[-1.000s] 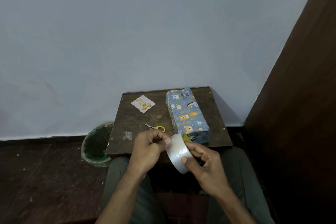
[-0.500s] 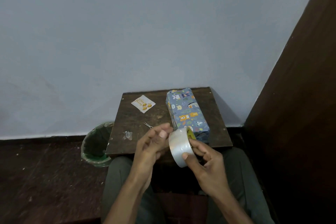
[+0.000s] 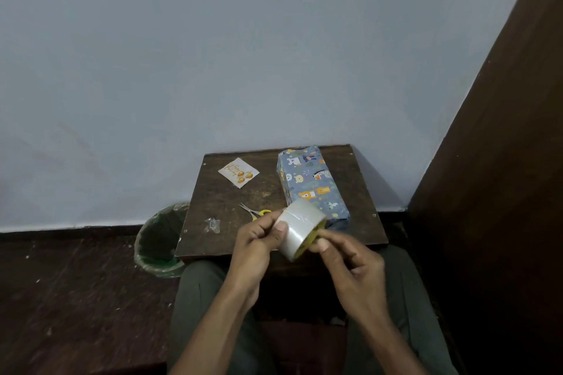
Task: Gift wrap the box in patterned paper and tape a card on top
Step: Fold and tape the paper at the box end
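Blue patterned paper printed with cartoon animals covers the one box (image 3: 312,184), which lies on the right half of the small dark wooden table (image 3: 219,207) at lower centre of the head view. Its long axis runs from the wall toward the person, the near end tilted slightly to the right of the frame.

One white card (image 3: 238,172) lies flat at the table's upper left, turned like a diamond, with gold script reading "Happy Birthday" and gold balloons.

One pair of yellow-handled scissors (image 3: 254,211) lies near the table's middle, its blades pointing to the upper left, and one crumpled scrap of clear tape (image 3: 212,225) sits left of it.

One roll of clear tape (image 3: 300,227) is held above the table's near edge. The left hand (image 3: 257,248) grips its left side, thumb pressed on the outer wrap; the right hand (image 3: 350,265) pinches its yellow-cored right rim.

One green-lined bin (image 3: 158,240) stands on the floor at lower left.
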